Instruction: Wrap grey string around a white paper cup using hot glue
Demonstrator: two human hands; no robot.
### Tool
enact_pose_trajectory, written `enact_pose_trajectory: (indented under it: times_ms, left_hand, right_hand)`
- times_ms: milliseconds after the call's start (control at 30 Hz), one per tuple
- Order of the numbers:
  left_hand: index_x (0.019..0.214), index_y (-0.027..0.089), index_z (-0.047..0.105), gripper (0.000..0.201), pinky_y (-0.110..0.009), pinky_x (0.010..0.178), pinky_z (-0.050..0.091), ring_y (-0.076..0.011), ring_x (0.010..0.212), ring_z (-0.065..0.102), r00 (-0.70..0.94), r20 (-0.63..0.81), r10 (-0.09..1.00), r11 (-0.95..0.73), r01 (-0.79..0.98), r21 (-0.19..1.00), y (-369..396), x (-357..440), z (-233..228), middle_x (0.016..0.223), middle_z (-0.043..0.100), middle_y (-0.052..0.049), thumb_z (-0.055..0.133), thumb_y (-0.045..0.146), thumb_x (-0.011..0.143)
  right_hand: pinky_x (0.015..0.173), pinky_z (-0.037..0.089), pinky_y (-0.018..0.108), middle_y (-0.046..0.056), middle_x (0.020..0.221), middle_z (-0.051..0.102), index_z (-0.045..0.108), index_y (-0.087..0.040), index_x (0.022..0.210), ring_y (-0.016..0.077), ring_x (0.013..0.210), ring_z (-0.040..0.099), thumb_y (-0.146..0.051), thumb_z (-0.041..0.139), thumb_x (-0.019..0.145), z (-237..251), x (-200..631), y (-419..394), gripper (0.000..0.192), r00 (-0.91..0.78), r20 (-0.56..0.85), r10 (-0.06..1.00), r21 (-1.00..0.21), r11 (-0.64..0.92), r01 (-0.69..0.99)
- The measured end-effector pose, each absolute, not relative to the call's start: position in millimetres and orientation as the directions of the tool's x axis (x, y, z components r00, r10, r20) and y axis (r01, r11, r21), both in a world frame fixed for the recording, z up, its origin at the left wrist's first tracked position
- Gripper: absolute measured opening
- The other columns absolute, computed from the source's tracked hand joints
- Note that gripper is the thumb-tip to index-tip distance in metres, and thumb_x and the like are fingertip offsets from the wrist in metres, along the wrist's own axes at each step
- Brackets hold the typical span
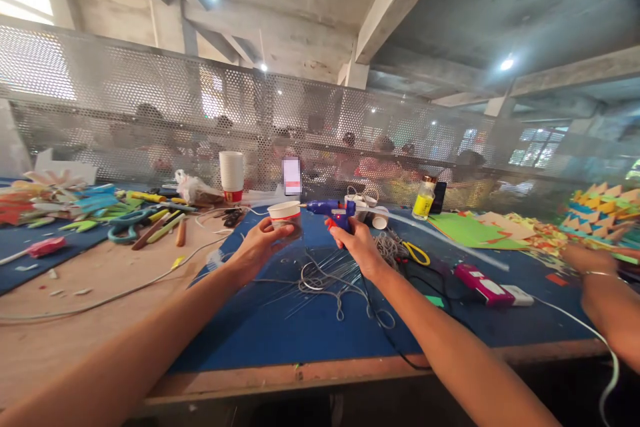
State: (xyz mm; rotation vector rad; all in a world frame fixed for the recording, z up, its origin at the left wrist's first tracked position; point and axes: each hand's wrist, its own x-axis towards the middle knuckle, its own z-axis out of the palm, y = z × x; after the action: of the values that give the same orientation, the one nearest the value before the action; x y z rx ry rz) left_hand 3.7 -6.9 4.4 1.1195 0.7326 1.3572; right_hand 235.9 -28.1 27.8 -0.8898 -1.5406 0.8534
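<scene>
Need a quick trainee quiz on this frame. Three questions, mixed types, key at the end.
1. Which hand holds the blue glue gun, and which the paper cup?
2. True or false: the held paper cup's open mouth faces down.
3. Fill in: in the picture, the stack of cups stands to the ___ of the held paper cup.

Key:
1. Right hand, gun; left hand, cup.
2. False.
3. Left.
</scene>
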Motion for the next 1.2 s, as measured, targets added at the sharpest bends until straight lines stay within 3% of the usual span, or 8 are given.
enact_pose_trajectory:
  times_ms: [133,300,500,667,833,967,1067,1200]
  left_hand:
    - [0.108,0.020,0.073,0.051,-0.041,0.101,0.053,-0.0258,0.108,0.073,0.102,0.196,0.975,-0.142,-0.388,0.911,-6.1,3.1,4.7,0.120,0.077,-0.010,0.095,0.028,0.063]
    - [0.112,0.021,0.074,0.052,-0.040,0.100,0.052,-0.0257,0.112,0.071,0.074,0.192,0.979,-0.149,-0.383,0.912,-4.0,0.6,3.7,0.123,0.076,-0.009,0.094,0.030,0.064]
    - [0.113,0.020,0.074,0.053,-0.039,0.101,0.052,-0.0256,0.111,0.072,0.073,0.199,0.977,-0.156,-0.391,0.907,-9.8,2.7,9.0,0.123,0.076,-0.010,0.094,0.031,0.065]
    - [0.114,0.019,0.073,0.054,-0.040,0.101,0.053,-0.0271,0.113,0.072,0.091,0.176,0.980,-0.130,-0.374,0.918,-11.4,4.8,9.0,0.123,0.076,-0.011,0.094,0.029,0.065]
    - [0.110,0.019,0.072,0.049,-0.040,0.099,0.055,-0.0261,0.104,0.075,0.108,0.249,0.962,-0.193,-0.376,0.907,-6.7,5.4,2.9,0.113,0.079,-0.008,0.093,0.027,0.067]
    - [0.114,0.017,0.070,0.050,-0.043,0.100,0.055,-0.0267,0.103,0.075,0.092,0.279,0.956,-0.228,-0.366,0.902,-8.2,6.8,2.4,0.114,0.079,-0.010,0.091,0.028,0.069]
    - [0.114,0.016,0.069,0.048,-0.044,0.102,0.055,-0.0275,0.108,0.074,0.084,0.286,0.955,-0.238,-0.365,0.900,-10.2,7.3,3.7,0.119,0.077,-0.011,0.090,0.028,0.071]
    - [0.117,0.017,0.069,0.052,-0.045,0.106,0.051,-0.0279,0.112,0.072,0.113,0.271,0.956,-0.210,-0.381,0.900,-7.5,6.5,2.2,0.122,0.076,-0.012,0.090,0.028,0.071]
  right_hand:
    - [0.059,0.045,0.027,-0.001,0.071,0.067,0.075,-0.019,0.098,0.0132,0.059,0.054,-0.044,0.070,0.083,27.3,232.5,-33.1,0.030,-0.131,0.471,0.873,-0.857,0.487,0.169]
    - [0.079,0.054,0.034,0.005,0.088,0.076,0.075,-0.020,0.096,0.0216,0.082,0.069,-0.049,0.067,0.091,22.9,230.5,-37.9,0.031,-0.178,0.568,0.803,-0.741,0.594,0.313]
    - [0.093,0.053,0.037,0.007,0.103,0.075,0.070,-0.022,0.105,0.0241,0.098,0.069,-0.050,0.064,0.096,14.3,228.8,-41.4,0.029,-0.216,0.670,0.710,-0.597,0.688,0.412]
    - [0.097,0.054,0.035,0.006,0.115,0.073,0.067,-0.024,0.119,0.0224,0.106,0.069,-0.054,0.066,0.094,9.2,224.3,-39.6,0.039,-0.252,0.609,0.752,-0.704,0.659,0.265]
    - [0.096,0.056,0.040,0.005,0.108,0.077,0.073,-0.022,0.114,0.0250,0.100,0.073,-0.058,0.070,0.090,6.0,216.5,-36.6,0.042,-0.329,0.504,0.799,-0.806,0.572,0.155]
    - [0.097,0.057,0.040,0.006,0.115,0.076,0.075,-0.022,0.113,0.0262,0.107,0.073,-0.058,0.073,0.087,7.8,210.9,-42.4,0.045,-0.385,0.457,0.802,-0.856,0.514,0.055]
    - [0.098,0.057,0.040,0.005,0.112,0.077,0.075,-0.022,0.111,0.0257,0.107,0.073,-0.057,0.073,0.087,7.9,209.5,-45.7,0.042,-0.385,0.455,0.803,-0.856,0.513,0.058]
    - [0.099,0.055,0.041,0.005,0.106,0.078,0.074,-0.023,0.113,0.0250,0.103,0.073,-0.056,0.071,0.090,3.5,213.4,-39.2,0.041,-0.257,0.519,0.816,-0.815,0.563,0.141]
